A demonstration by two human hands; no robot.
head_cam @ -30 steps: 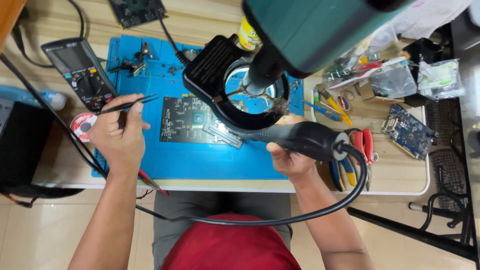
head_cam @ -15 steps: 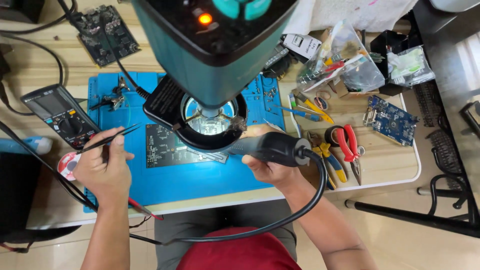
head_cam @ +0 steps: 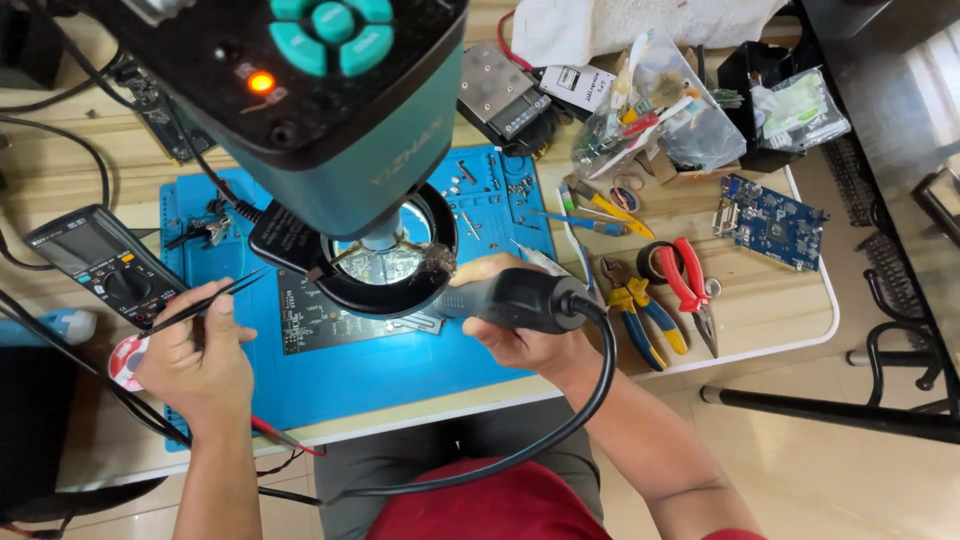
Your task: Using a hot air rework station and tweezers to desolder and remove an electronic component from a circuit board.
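In the head view, the right hand [head_cam: 530,340] is closed around the dark handle of a hot-air tool [head_cam: 510,298], whose thick cable loops down past the lap; its nozzle points under the ring light [head_cam: 350,255] of the microscope [head_cam: 330,110], toward the lit part of a dark circuit board [head_cam: 325,318]. The board lies flat on the blue mat [head_cam: 400,365] near the front edge of the table [head_cam: 760,325]. The left hand [head_cam: 195,365] is pinched shut on thin black tweezers [head_cam: 205,298], with the tips aimed at the board but apart from it (I cannot see any part held in the tips). A multimeter [head_cam: 100,262] lies just left of the mat, and a red probe lead runs below the left hand. Well to the right there are pliers with red handles [head_cam: 690,285], cutters with blue and yellow handles [head_cam: 635,310], and a blue board [head_cam: 772,222]. As I judge it, the heating on the board is in the middle: the tool is aimed at the spot, the tweezers wait beside it, and nothing is lifted off yet.
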